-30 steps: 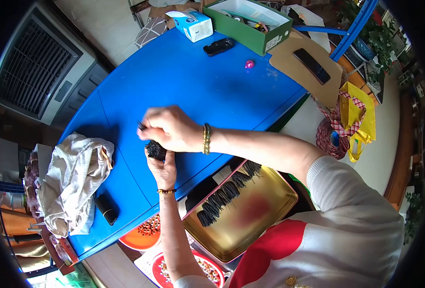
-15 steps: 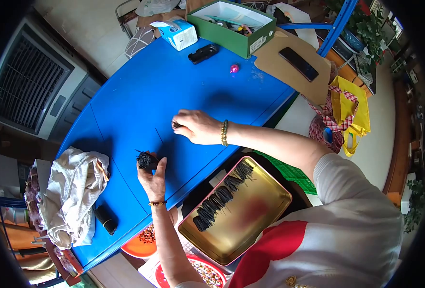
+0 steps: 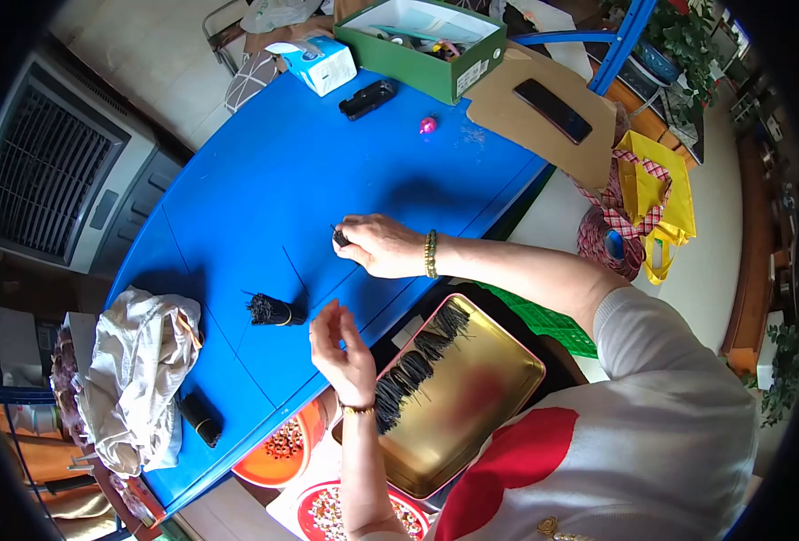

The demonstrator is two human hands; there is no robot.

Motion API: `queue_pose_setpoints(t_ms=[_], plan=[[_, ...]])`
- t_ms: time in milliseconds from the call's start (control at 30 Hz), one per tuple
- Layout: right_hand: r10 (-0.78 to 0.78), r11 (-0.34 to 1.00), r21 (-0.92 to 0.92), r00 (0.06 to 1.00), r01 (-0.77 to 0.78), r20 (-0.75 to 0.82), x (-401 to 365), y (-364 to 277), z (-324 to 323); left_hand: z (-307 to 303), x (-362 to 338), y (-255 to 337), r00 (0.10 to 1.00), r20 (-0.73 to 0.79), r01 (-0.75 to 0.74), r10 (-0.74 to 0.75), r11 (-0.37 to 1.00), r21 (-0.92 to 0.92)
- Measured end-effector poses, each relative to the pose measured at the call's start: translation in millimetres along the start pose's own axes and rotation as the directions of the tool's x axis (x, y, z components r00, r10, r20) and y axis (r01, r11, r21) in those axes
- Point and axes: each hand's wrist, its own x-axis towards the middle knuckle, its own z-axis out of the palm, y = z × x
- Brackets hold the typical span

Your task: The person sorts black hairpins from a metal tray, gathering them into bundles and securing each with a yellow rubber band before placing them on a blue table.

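My right hand [image 3: 383,245] is closed around a small bunch of thin black strands [image 3: 340,236], whose dark ends poke out between thumb and fingers. Just above the table's near edge, my left hand [image 3: 342,359] holds nothing, with its fingers apart and partly curled. A thicker bundle of black strands [image 3: 273,310] lies on the blue table [image 3: 264,180], left of that hand. One single black strand [image 3: 295,269] lies between the bundle and my right hand. Below the hands, a gold tray [image 3: 481,406] carries several small bunches of black strands [image 3: 408,371] in a row.
Another tied black bundle [image 3: 200,419] lies beside a crumpled white cloth [image 3: 138,379]. Bowls of beads [image 3: 282,444] stand under the table edge. Toward the back are a green box [image 3: 422,68], a tissue box [image 3: 318,65], a pink ball [image 3: 428,125] and a phone [image 3: 553,111] on cardboard.
My left hand has let go of the thicker black bundle, now lying on the table, and moved right toward the tray. My right hand still holds its small bunch, slightly shifted.
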Motion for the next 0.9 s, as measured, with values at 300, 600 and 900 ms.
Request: queue_pose_setpoints(t_ms=[300,600,900], plan=[[0.051,0.98,0.185,0.994,-0.068,0.097,0.9,-8.0,-11.1,48.2,46.8,-18.5,0.965,0.157,-0.179,0.212,0.963,-0.2],[-0.094,0.96,-0.25,0.987,0.124,0.129,-3.3,-7.7,-15.0,63.9,49.3,-34.0,0.963,0.123,-0.217,0.238,0.962,-0.162],[-0.352,0.884,-0.274,0.925,0.38,0.146,3.6,-20.5,-24.9,64.1,48.6,-39.1,0.942,0.138,-0.265,0.306,0.93,-0.254]])
